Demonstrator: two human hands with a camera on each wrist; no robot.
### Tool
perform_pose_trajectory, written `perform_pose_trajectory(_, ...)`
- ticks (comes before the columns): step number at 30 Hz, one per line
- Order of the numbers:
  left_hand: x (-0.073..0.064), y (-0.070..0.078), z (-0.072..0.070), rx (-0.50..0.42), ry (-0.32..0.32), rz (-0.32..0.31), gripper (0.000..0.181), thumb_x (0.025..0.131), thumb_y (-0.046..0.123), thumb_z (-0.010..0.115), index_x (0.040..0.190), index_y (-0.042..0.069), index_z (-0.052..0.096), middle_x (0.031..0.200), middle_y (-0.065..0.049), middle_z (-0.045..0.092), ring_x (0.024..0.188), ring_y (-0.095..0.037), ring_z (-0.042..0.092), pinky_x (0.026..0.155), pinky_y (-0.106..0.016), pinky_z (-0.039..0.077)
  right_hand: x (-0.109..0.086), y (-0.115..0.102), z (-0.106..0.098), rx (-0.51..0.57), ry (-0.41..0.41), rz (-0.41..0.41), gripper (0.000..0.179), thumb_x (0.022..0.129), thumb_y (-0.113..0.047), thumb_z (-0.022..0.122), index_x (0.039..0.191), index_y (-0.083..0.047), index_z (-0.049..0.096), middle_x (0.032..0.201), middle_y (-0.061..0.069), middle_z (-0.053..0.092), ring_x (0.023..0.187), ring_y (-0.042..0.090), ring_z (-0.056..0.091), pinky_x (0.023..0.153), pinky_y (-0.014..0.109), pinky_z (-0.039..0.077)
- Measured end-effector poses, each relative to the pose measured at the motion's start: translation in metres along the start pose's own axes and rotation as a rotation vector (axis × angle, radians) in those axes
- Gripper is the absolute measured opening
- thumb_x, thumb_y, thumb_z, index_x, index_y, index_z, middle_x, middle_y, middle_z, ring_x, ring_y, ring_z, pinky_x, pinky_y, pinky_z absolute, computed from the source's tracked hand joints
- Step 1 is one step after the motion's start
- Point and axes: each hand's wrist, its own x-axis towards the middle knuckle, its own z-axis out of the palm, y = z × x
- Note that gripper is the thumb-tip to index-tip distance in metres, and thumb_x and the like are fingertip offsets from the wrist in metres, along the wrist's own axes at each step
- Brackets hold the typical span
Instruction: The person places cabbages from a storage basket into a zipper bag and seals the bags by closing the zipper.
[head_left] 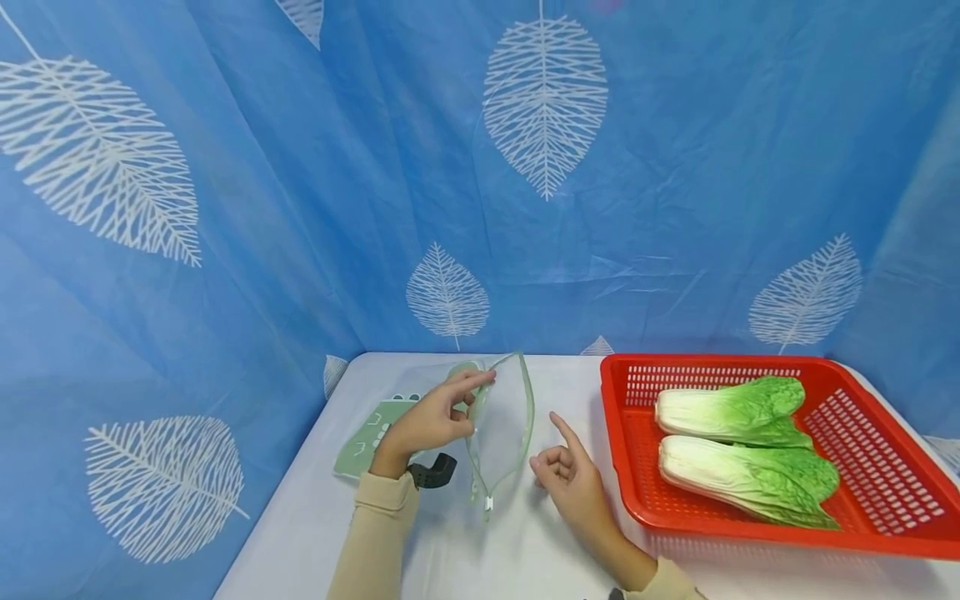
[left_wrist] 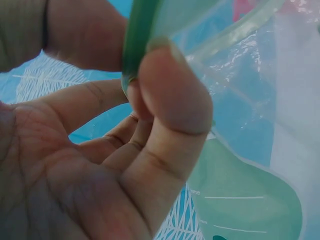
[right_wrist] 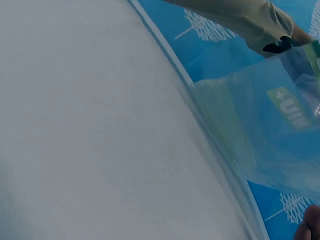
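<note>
A clear zip bag [head_left: 529, 400] with a green-edged mouth and printed green cartoon shapes is held over the white table. Its mouth gapes toward the right, and a white slider [head_left: 489, 503] sits at the near corner. My left hand [head_left: 431, 417] pinches the bag's rim; the left wrist view shows the green strip [left_wrist: 142, 35] between thumb and finger. My right hand [head_left: 573, 479] is just right of the mouth, apart from it and holding nothing, its index finger extended and the others loosely bent. The bag's clear side [right_wrist: 245, 115] appears in the right wrist view.
A red perforated basket [head_left: 626, 467] stands at the right of the white table [head_left: 300, 533]. Two napa cabbages [head_left: 727, 412] lie inside it, one nearer me than the other. Behind and to the left hangs a blue curtain [head_left: 360, 167] with white leaf prints.
</note>
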Motion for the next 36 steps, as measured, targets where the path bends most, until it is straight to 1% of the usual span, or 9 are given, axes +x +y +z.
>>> perform_pose_trajectory(4, -0.002, -0.001, -0.002, -0.012, 0.004, 0.001, 0.079, 0.088, -0.008, 0.053, 0.161, 0.017, 0.035, 0.154, -0.006, 0.038, 0.103, -0.027, 0.049, 0.067, -0.031, 0.047, -0.009, -0.006, 0.002, 0.042, -0.06, 0.033, 0.071, 0.096, -0.01, 0.071, 0.158, -0.015, 0.037, 0.087, 0.017, 0.066, 0.07, 0.022, 0.066, 0.069, 0.026, 0.058)
perform_pose_trajectory(8, -0.001, -0.002, -0.003, -0.017, -0.012, 0.005, 0.079, 0.089, -0.009, 0.052, 0.161, 0.019, 0.034, 0.156, -0.006, 0.036, 0.105, -0.027, 0.049, 0.068, -0.031, 0.047, -0.023, -0.026, -0.006, 0.129, -0.171, 0.093, 0.065, 0.099, -0.008, 0.066, 0.157, -0.01, 0.037, 0.089, 0.023, 0.065, 0.075, 0.022, 0.069, 0.076, 0.033, 0.06)
perform_pose_trajectory(13, 0.0, -0.001, -0.004, -0.005, -0.008, 0.008, 0.08, 0.089, -0.01, 0.051, 0.161, 0.019, 0.035, 0.154, -0.006, 0.037, 0.105, -0.028, 0.048, 0.069, -0.032, 0.046, -0.04, -0.068, -0.028, 0.194, -0.468, 0.11, 0.058, 0.104, -0.005, 0.056, 0.157, -0.002, 0.033, 0.089, 0.017, 0.065, 0.08, 0.022, 0.069, 0.08, 0.038, 0.06)
perform_pose_trajectory(16, -0.001, 0.0, -0.005, -0.007, -0.016, 0.006, 0.079, 0.089, -0.01, 0.051, 0.161, 0.019, 0.035, 0.154, -0.007, 0.037, 0.105, -0.029, 0.047, 0.07, -0.032, 0.045, -0.045, -0.094, -0.046, 0.254, -0.662, 0.114, 0.052, 0.105, -0.002, 0.05, 0.157, -0.004, 0.038, 0.092, 0.014, 0.065, 0.084, 0.024, 0.069, 0.083, 0.039, 0.059)
perform_pose_trajectory(19, -0.001, 0.001, -0.004, -0.022, -0.029, 0.001, 0.079, 0.089, -0.01, 0.051, 0.161, 0.018, 0.035, 0.156, -0.007, 0.035, 0.106, -0.029, 0.047, 0.072, -0.032, 0.046, -0.042, -0.119, -0.072, 0.223, -0.778, 0.034, 0.053, 0.103, 0.006, 0.047, 0.155, -0.003, 0.041, 0.095, 0.014, 0.065, 0.085, 0.026, 0.069, 0.081, 0.038, 0.059)
perform_pose_trajectory(23, -0.001, 0.001, -0.003, -0.037, -0.03, 0.002, 0.079, 0.089, -0.011, 0.051, 0.161, 0.019, 0.035, 0.159, -0.006, 0.032, 0.108, -0.029, 0.047, 0.073, -0.033, 0.045, -0.022, -0.149, -0.114, -0.083, -0.747, -0.143, 0.056, 0.099, 0.008, 0.056, 0.152, -0.007, 0.046, 0.098, 0.007, 0.067, 0.085, 0.022, 0.067, 0.077, 0.032, 0.057)
perform_pose_trajectory(27, -0.001, 0.002, -0.003, -0.038, -0.036, 0.003, 0.079, 0.089, -0.01, 0.05, 0.161, 0.019, 0.035, 0.16, -0.006, 0.032, 0.108, -0.03, 0.047, 0.074, -0.033, 0.045, 0.01, -0.163, -0.161, -0.373, -0.642, -0.199, 0.058, 0.098, 0.0, 0.065, 0.151, -0.014, 0.049, 0.1, 0.0, 0.069, 0.089, 0.018, 0.067, 0.078, 0.028, 0.056)
perform_pose_trajectory(30, -0.001, 0.002, -0.003, -0.043, -0.041, 0.002, 0.079, 0.09, -0.01, 0.05, 0.161, 0.019, 0.034, 0.159, -0.007, 0.033, 0.108, -0.03, 0.047, 0.074, -0.033, 0.045, 0.033, -0.158, -0.195, -0.49, -0.607, -0.194, 0.059, 0.097, -0.003, 0.067, 0.152, -0.013, 0.048, 0.1, -0.002, 0.069, 0.089, 0.018, 0.068, 0.076, 0.027, 0.056)
perform_pose_trajectory(36, -0.001, 0.0, -0.003, -0.047, -0.04, 0.007, 0.079, 0.09, -0.009, 0.05, 0.162, 0.019, 0.033, 0.158, -0.006, 0.033, 0.108, -0.029, 0.047, 0.074, -0.034, 0.046, 0.057, -0.124, -0.24, -0.567, -0.592, -0.157, 0.061, 0.096, -0.004, 0.07, 0.152, -0.005, 0.047, 0.1, 0.005, 0.07, 0.088, 0.017, 0.069, 0.071, 0.028, 0.057)
